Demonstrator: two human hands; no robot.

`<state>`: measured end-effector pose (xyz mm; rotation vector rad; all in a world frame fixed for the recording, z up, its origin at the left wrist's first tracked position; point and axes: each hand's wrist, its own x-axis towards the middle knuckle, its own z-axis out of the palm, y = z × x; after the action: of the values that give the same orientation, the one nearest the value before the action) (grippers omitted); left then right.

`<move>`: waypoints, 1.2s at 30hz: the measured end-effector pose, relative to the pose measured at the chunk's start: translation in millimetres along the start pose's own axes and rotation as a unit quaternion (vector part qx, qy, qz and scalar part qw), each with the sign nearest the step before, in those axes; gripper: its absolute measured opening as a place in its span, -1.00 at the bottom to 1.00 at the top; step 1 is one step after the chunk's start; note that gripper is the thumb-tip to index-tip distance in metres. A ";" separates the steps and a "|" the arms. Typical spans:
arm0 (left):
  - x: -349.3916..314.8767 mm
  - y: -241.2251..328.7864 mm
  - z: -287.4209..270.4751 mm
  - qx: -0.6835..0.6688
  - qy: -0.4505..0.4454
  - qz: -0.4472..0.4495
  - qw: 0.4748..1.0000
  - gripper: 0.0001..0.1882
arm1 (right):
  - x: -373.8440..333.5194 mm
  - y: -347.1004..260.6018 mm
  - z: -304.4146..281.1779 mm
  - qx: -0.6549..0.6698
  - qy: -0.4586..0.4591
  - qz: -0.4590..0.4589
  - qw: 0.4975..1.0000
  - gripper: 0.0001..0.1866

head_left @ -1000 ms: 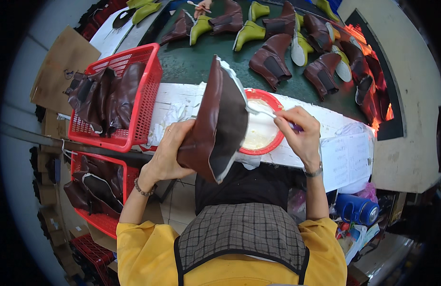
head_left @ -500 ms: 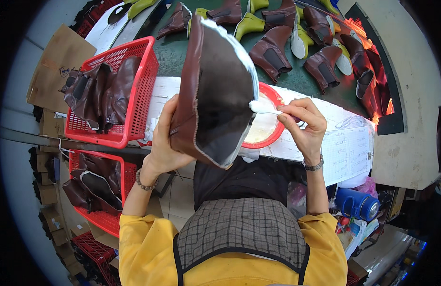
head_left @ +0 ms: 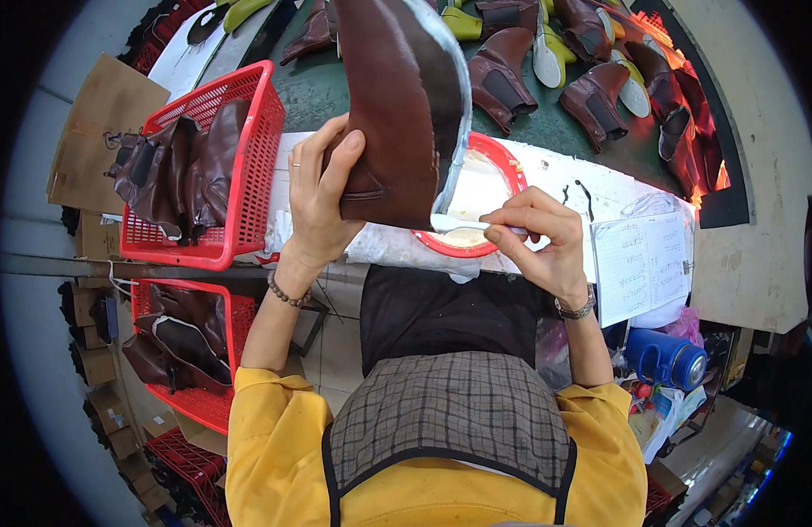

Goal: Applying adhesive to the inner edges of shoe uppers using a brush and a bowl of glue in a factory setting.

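R fingers (head_left: pixel 515 217) are pinching a white brush (head_left: pixel 465 226), tip at the low corner of the boot upper (head_left: pixel 393 123); L fingers (head_left: pixel 310 167) grip the upper's side. Vs. ½ sec ago, I've its outer face turned to cam & brush down from mid-edge to that corner, so prob. most of this edge is coated. Upper's held above the bench (head_left: pixel 559 176), partly hiding the red basin (head_left: pixel 514 169); red crates (head_left: pixel 257 162) to L, notebook (head_left: pixel 643 263) to R.

Both forearms (head_left: pixel 276 329) reach forward, set well apart. The left hand (head_left: pixel 320 198) grips, its fingers (head_left: pixel 309 145) pointing upward; the right hand (head_left: pixel 546 241) (a little lower in view) pinches, thumb (head_left: pixel 508 245) against fingers.
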<state>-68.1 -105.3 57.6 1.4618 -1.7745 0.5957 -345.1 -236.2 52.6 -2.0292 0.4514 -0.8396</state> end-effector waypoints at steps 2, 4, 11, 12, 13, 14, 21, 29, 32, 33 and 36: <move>-12.7 -3.4 -2.5 -0.068 -0.051 -0.059 0.995 0.12 | 2.9 6.1 -3.3 -0.005 -0.007 0.051 0.999 -0.89; -16.0 -1.2 -15.3 -0.173 -0.073 -0.132 0.973 0.13 | 9.4 27.5 -14.3 -0.141 0.033 0.054 0.988 -0.88; -142.7 -64.0 -75.7 -0.656 -0.167 -0.399 0.618 0.16 | 19.0 59.9 -20.9 -0.375 -0.038 0.040 0.925 -0.86; -162.1 -62.4 -72.8 -0.713 -0.120 -0.405 0.559 0.14 | 21.2 51.1 -24.8 -0.301 -0.007 0.056 0.952 -0.88; -170.6 -59.8 -70.9 -0.763 -0.074 -0.407 0.496 0.11 | 25.5 44.9 -28.1 -0.303 -0.005 0.056 0.951 -0.88; -168.7 -61.2 -68.0 -0.765 -0.076 -0.405 0.495 0.11 | 29.6 38.6 -29.2 -0.183 0.018 0.031 0.982 -0.89; -178.7 -29.4 -70.3 -0.798 -0.079 -0.405 0.438 0.05 | 39.4 29.4 -19.9 -0.042 0.050 -0.051 0.997 -0.84; -156.5 -32.5 -50.5 -0.828 -0.086 -0.419 0.363 -0.01 | 59.8 17.0 -11.8 -0.070 0.056 -0.100 0.991 -0.86; -133.2 -38.2 -23.3 -0.839 -0.084 -0.422 0.333 -0.03 | 73.6 10.8 -11.0 -0.110 0.016 -0.140 0.984 -0.86; -148.1 -19.2 -36.3 -0.841 -0.081 -0.425 0.324 -0.04 | 77.3 10.8 -11.5 -0.107 0.012 -0.143 0.984 -0.86; -147.8 -2.4 -32.8 -0.847 -0.071 -0.433 0.301 -0.06 | 84.2 8.4 -16.3 -0.090 -0.006 -0.160 0.983 -0.85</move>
<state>-47.5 9.9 -38.4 0.3905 -0.4201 -1.6365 -297.2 -299.9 85.1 -2.3125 0.2008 -1.0075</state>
